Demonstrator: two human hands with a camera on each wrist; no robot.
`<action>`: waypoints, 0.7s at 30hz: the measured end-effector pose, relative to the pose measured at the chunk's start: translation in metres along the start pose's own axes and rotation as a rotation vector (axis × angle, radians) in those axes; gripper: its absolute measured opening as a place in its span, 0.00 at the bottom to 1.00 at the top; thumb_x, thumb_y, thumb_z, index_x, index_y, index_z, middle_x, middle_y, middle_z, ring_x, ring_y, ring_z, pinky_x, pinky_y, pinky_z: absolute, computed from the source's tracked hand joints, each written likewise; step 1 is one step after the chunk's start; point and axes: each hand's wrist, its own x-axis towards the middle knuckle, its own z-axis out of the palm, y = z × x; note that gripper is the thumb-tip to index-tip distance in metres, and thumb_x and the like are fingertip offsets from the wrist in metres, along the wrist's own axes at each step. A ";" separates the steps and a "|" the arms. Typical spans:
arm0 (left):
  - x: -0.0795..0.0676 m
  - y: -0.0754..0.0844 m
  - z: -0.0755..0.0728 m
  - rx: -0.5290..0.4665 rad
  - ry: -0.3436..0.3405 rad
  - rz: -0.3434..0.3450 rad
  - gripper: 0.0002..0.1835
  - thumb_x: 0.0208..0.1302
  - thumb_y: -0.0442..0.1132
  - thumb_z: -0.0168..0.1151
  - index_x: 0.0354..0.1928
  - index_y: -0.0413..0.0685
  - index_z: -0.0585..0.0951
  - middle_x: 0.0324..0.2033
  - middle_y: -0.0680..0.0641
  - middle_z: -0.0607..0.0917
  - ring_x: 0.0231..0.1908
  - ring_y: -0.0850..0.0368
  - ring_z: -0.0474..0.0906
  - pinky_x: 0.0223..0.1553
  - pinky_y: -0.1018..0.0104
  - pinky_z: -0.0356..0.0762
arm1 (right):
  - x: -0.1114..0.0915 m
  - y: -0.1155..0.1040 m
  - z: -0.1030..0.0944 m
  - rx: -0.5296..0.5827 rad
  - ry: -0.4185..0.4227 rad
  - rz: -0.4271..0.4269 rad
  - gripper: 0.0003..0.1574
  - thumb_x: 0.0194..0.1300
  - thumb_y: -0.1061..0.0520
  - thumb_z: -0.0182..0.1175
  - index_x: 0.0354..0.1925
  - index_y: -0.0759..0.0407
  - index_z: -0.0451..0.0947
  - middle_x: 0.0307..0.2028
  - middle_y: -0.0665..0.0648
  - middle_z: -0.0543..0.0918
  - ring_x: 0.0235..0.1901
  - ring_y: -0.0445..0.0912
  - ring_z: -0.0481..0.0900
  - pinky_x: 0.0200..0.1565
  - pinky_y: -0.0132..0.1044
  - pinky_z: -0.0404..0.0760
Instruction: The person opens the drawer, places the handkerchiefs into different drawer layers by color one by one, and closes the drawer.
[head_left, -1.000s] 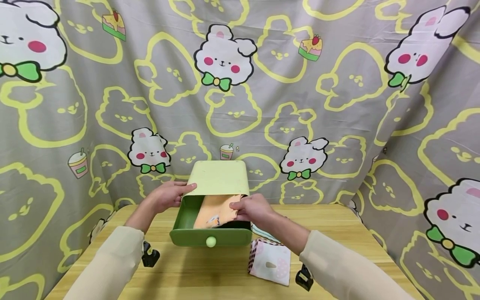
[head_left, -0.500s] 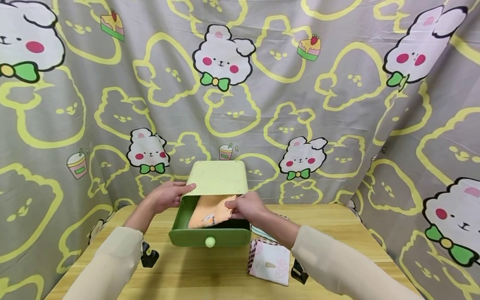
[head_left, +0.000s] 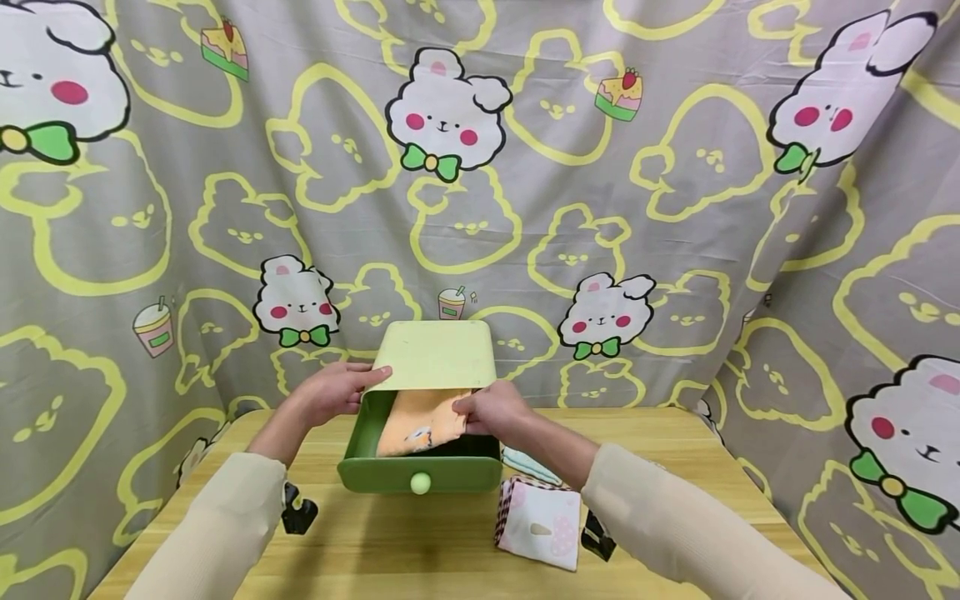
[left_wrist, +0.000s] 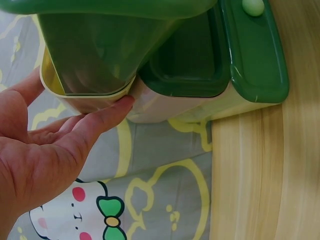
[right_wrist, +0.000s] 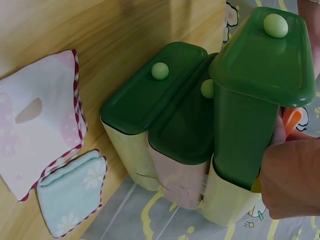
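A small drawer cabinet with a pale yellow top (head_left: 435, 354) stands at the table's back, its green top drawer (head_left: 375, 475) pulled out. An orange towel (head_left: 416, 425) with a small printed figure lies slanted inside the drawer. My right hand (head_left: 497, 412) reaches over the drawer's right side and pinches the towel's right edge between thumb and fingers. Part of the towel is hidden under the cabinet's top. My left hand (head_left: 341, 392) rests against the cabinet's left side with the thumb on its top edge; in the left wrist view its extended fingers (left_wrist: 100, 117) touch the casing below the open drawer.
Two more green drawers (right_wrist: 175, 127) sit pushed in beneath the open one. Right of the cabinet lie a folded white cloth (head_left: 538, 525) with a checked border and a folded light blue cloth (right_wrist: 75, 192). A patterned curtain (head_left: 480, 192) hangs behind the wooden table (head_left: 360, 550).
My right hand has shifted slightly left with the orange towel's edge, and the towel has moved left in the drawer. The left hand has stayed on the cabinet.
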 end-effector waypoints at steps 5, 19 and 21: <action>0.000 0.000 0.000 0.000 -0.004 -0.002 0.43 0.76 0.56 0.56 0.77 0.31 0.55 0.68 0.31 0.72 0.63 0.42 0.77 0.65 0.49 0.76 | -0.001 -0.003 -0.003 0.027 -0.062 0.021 0.09 0.63 0.69 0.62 0.39 0.76 0.81 0.31 0.56 0.80 0.31 0.43 0.81 0.45 0.38 0.89; -0.002 0.001 0.000 -0.004 -0.010 -0.005 0.45 0.76 0.56 0.56 0.78 0.31 0.53 0.70 0.30 0.69 0.66 0.38 0.73 0.68 0.46 0.72 | -0.008 -0.013 -0.013 0.116 -0.257 0.142 0.43 0.75 0.63 0.50 0.75 0.80 0.41 0.72 0.86 0.50 0.72 0.74 0.56 0.69 0.61 0.68; -0.002 0.001 0.000 -0.004 -0.012 -0.002 0.45 0.76 0.56 0.56 0.78 0.31 0.53 0.70 0.29 0.69 0.66 0.38 0.73 0.68 0.46 0.73 | -0.009 -0.014 -0.014 0.129 -0.264 0.146 0.43 0.75 0.64 0.49 0.76 0.80 0.40 0.72 0.87 0.48 0.73 0.75 0.53 0.70 0.62 0.66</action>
